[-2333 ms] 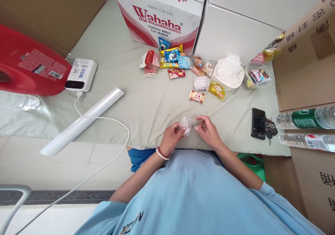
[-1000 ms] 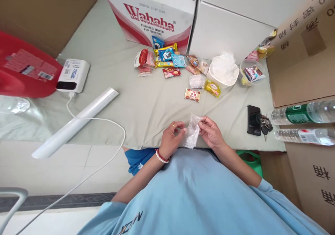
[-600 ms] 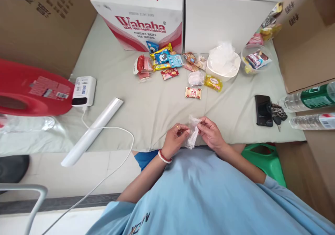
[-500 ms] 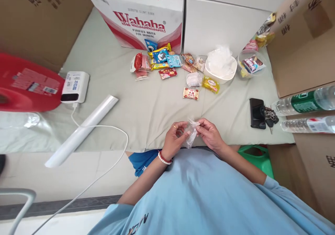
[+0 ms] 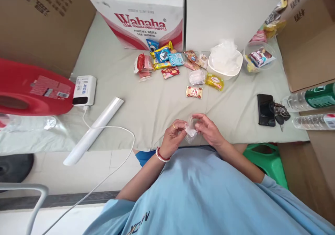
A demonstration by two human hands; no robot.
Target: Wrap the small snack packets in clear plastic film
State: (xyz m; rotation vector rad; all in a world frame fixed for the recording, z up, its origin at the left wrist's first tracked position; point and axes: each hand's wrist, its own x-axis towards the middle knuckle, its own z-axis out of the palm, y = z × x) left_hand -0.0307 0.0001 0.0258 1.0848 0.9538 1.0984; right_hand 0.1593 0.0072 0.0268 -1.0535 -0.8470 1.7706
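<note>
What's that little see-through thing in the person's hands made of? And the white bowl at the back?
The small crumpled clear bag, pinched between the left hand and right hand, looks like thin plastic film: see-through, wrinkled, catching glints of light. The round white bowl looks like smooth plastic or ceramic; its matte, even rim leaves that open. Crinkled clear film sits inside it.
</note>
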